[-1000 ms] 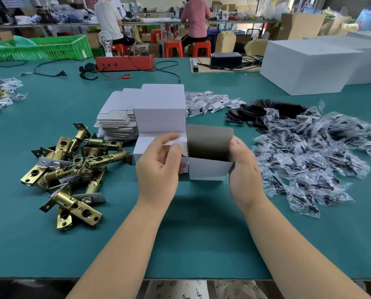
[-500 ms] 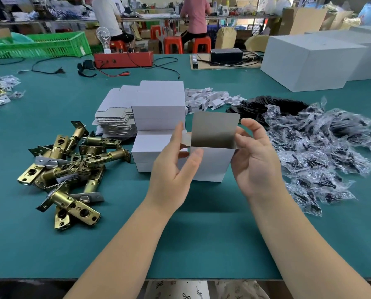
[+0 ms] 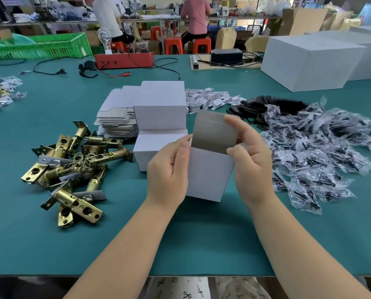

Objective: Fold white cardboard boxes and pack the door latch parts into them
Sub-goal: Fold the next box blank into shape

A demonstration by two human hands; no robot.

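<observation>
A worker holds a half-formed white cardboard box [image 3: 208,175] above the green bench [image 3: 180,244], gripped from both sides with its long axis upright and its open end uppermost. The left hand [image 3: 169,171] wraps the box's left wall, fingers curled round the far side and thumb lying along the near edge. The right hand [image 3: 251,160] clasps the right wall, its thumb pressed against the corner where the grey-lined top flap [image 3: 212,131] begins and a forefinger hooked over that flap's upper right edge; it appears to be the hand better placed to bend the flap down, though how the remaining fingers lie behind the card cannot be seen.

The flap stands up and leans slightly away from the worker, so the box is not yet closed and, judging by the view, nothing has been packed into it. The brass door latch parts [image 3: 72,167] lie heaped on the bench well to the left of the left hand, which is the nearer of the two to them. A stack of flat box blanks [image 3: 117,119] and folded boxes [image 3: 160,108] sit just beyond the left hand, while plastic-bagged fittings [image 3: 322,152] spread out to the right of the right hand.
</observation>
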